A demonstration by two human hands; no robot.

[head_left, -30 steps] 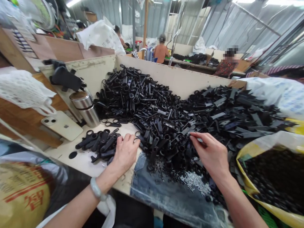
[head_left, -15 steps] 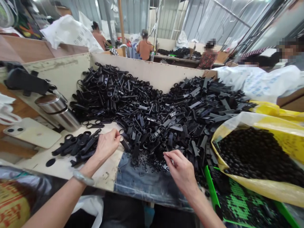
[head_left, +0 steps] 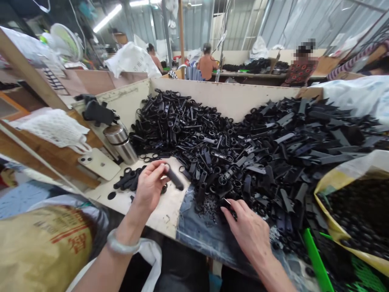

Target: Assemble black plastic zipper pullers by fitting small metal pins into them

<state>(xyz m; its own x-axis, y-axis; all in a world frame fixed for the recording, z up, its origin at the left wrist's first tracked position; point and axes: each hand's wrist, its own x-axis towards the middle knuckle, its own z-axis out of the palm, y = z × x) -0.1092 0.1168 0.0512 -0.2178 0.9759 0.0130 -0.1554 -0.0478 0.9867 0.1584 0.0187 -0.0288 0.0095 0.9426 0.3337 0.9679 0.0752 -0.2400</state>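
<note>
My left hand (head_left: 152, 182) pinches a black plastic part with a ring end (head_left: 174, 177) by that end, above the pale board. Over the blue cloth (head_left: 194, 231), my right hand (head_left: 249, 227) has thumb and forefinger close together, with a small shiny metal piece (head_left: 226, 201) at the fingertips. Its exact kind is too small to tell. Close by lies a little heap of tiny metal pieces (head_left: 210, 207). Behind both hands rises a large pile of black plastic parts (head_left: 194, 134). Several similar parts (head_left: 129, 180) lie partly hidden behind my left hand.
A steel flask (head_left: 126, 150) and a phone (head_left: 99, 163) are at the left. On the right stand a yellow bag (head_left: 330, 178) of black round pieces and a green tray (head_left: 317, 259). The pile's low board wall (head_left: 225, 95) runs behind. Several people sit farther back.
The view has turned left, so the scene sits farther right. My left hand now holds the black part out at a slant over the board. My right hand stays near the tiny metal pieces.
</note>
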